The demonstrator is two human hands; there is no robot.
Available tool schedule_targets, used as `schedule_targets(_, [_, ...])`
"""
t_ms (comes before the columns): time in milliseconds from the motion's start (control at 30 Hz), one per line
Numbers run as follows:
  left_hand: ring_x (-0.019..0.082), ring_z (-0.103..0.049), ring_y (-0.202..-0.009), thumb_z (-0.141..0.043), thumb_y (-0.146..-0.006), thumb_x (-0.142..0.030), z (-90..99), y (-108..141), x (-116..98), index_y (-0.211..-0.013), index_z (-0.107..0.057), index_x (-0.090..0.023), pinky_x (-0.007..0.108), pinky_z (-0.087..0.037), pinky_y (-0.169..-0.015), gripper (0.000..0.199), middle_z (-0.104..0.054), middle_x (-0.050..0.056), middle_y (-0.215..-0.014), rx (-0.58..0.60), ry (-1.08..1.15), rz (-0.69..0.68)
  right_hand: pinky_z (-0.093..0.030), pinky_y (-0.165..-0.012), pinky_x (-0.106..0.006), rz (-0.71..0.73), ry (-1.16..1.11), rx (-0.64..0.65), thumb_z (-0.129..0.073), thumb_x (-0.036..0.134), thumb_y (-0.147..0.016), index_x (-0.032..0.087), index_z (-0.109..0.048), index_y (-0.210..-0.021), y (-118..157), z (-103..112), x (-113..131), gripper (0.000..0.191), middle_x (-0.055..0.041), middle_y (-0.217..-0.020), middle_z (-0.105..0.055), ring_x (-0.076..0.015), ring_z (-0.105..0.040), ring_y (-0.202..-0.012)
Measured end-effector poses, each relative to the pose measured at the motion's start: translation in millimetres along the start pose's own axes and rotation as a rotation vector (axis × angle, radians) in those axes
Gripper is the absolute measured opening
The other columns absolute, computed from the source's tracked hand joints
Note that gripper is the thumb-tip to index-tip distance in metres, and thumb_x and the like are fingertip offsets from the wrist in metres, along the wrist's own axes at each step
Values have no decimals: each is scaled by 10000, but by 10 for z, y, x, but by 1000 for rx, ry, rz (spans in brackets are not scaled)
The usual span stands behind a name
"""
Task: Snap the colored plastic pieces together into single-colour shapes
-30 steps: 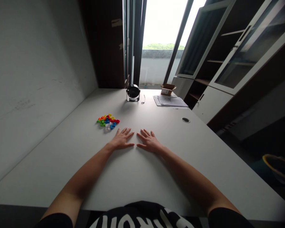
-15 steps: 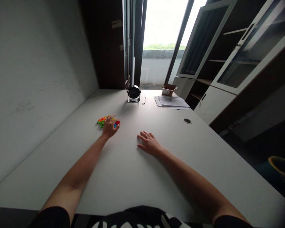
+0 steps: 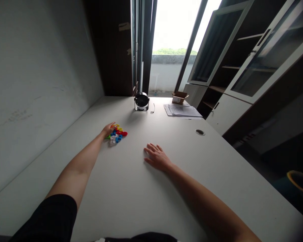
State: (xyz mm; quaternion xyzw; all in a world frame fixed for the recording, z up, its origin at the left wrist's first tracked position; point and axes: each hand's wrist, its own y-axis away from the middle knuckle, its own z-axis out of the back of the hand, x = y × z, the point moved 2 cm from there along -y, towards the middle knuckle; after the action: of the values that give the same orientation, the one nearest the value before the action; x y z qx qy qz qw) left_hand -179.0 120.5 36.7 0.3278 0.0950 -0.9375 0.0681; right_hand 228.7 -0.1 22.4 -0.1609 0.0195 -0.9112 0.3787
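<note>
Overlapping left hand [image 3: 108, 129]: at the left side of the pile of small multicoloured plastic pieces [image 3: 120, 133], fingers bent inward over it; whether they pinch a piece cannot be told at this size.
Flat right hand [image 3: 157, 158]: palm down on the smooth white surface [image 3: 131, 188], fingers slightly spread, nothing visible in it; nearer the person than the round black device in a silver bracket [image 3: 141, 101], and a little to its right.
Coloured pile: on the surface, left of the black device and nearer the person, well apart from it.
Scatter risk: loose pieces would probably slide apart if the fingers pushed sideways, since the surface looks slick and nothing fences the heap.
Crowded pieces: packed close, so one could drag a neighbour along or slip from a shallow grip; the left hand also hides some from sight.
Pile direction: no single front; pieces lie at mixed angles.
Long axis: unclear for the whole heap, its left edge being covered; the red stretch [image 3: 123, 133] runs roughly crosswise, free end pointing right, while the white pieces [image 3: 112, 140] sit farthest from the device.
</note>
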Motion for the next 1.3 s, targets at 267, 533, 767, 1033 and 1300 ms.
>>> schedule_targets(267, [290, -466, -1383, -532, -886, -521, -418, 9, -486, -1182, -700, -199, 452, -347, -1176, 469, -568, 116, -1460, 155, -85, -259, -178, -1245, -532, -1, -14, -3, -525, 572, -970, 292, -474, -1511, -6, -11, -20, 611, -95, -1613, -369, -300, -273, -1520])
schedule_targets(533, [291, -371, -1455, -498, -917, -600, -772, 524, -927, -1433, -565, -212, 442, -276, -1228, 648, -493, 92, -1533, 204, -207, -464, -176, -1246, -529, 0, -29, 0, -535, 548, -973, 295, -491, -1497, -7, 2, -14, 584, -92, -1609, -377, -287, -273, -1521])
schedule_targets(767, [322, -217, -1531, -545, -851, -722, -673, 1025, -956, -1527, -434, -301, 518, -187, -1242, 804, -336, 71, -1639, 260, -383, -552, -207, -1242, -517, -26, -26, -44, -551, 535, -966, 283, -505, -1483, -29, -41, -42, 577, -97, -1597, -395, -286, -305, -1506])
schedule_targets(1033, [345, -208, -1526, -444, -901, -717, -435, 1187, -700, -1552, -368, -356, 604, -106, -1223, 748, -334, 63, -1640, 175, -454, -400, -338, -1185, -474, -110, -79, -152, -533, 505, -978, 263, -463, -1501, -309, -114, -183, 580, -109, -1575, -421, -280, -420, -1429])
schedule_targets(1300, [336, -313, -1464, -446, -922, -680, -516, 1207, -784, -1522, -419, -291, 520, -224, -1202, 716, -411, 96, -1589, 58, -338, -277, -378, -1165, -393, -160, -387, -250, -347, 446, -1041, 271, -595, -1400, -1176, -174, -327, 470, -56, -1487, -535, -223, -512, -1345])
